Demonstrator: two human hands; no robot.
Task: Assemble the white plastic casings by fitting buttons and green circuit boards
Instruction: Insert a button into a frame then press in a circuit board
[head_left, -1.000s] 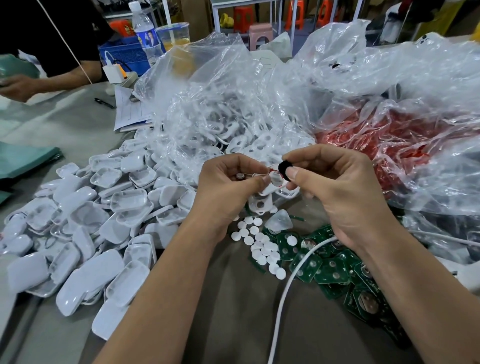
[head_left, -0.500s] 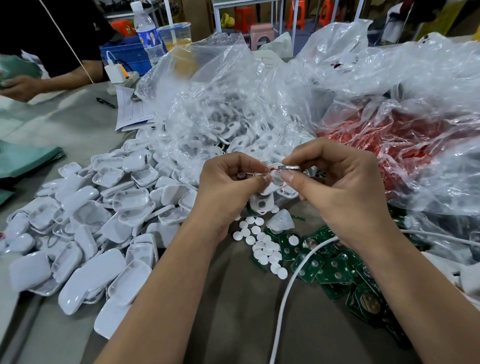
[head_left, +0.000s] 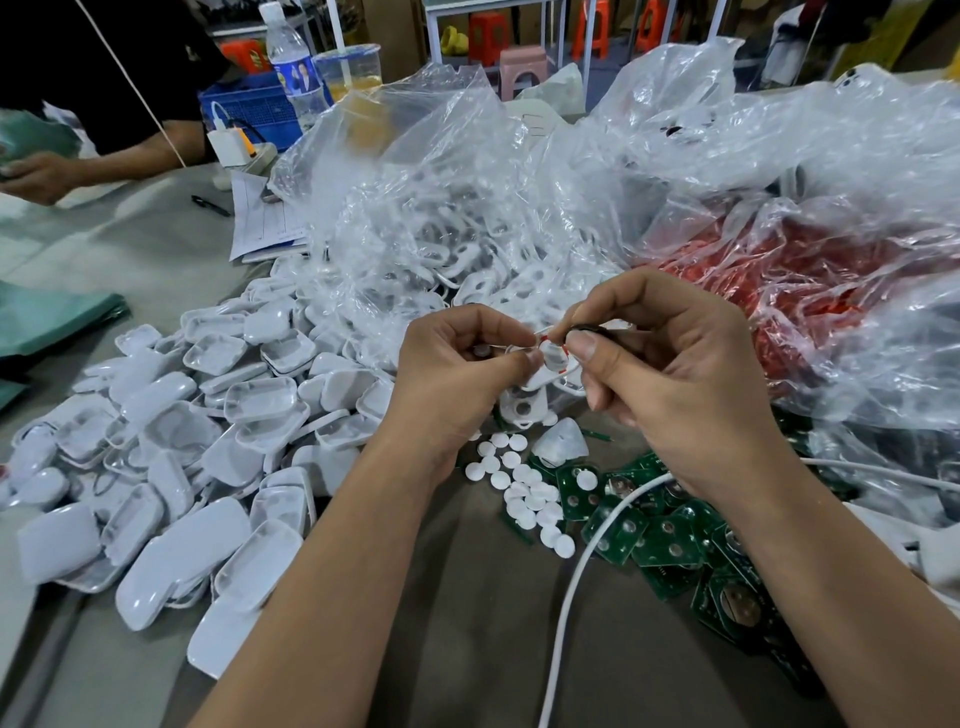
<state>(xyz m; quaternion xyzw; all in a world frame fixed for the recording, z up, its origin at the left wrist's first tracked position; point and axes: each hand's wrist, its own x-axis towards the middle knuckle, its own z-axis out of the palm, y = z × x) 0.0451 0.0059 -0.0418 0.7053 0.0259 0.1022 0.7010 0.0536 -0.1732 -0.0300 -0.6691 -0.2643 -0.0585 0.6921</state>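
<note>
Casing (head_left: 540, 364) pinched by L hand (head_left: 457, 374) | R hand (head_left: 675, 384) pinches dark part (head_left: 587, 328) on it

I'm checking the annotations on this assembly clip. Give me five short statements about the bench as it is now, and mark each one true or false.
1. Both hands, left hand and right hand, hold one white plastic casing above the table. True.
2. The small round white buttons lie in a blue basket. False: they lie loose on the grey table.
3. The green circuit boards lie under the right forearm. True.
4. The heap of white plastic shells is on the right. False: it is on the left.
5. The clear plastic bottle lies flat. False: it stands upright.
</note>
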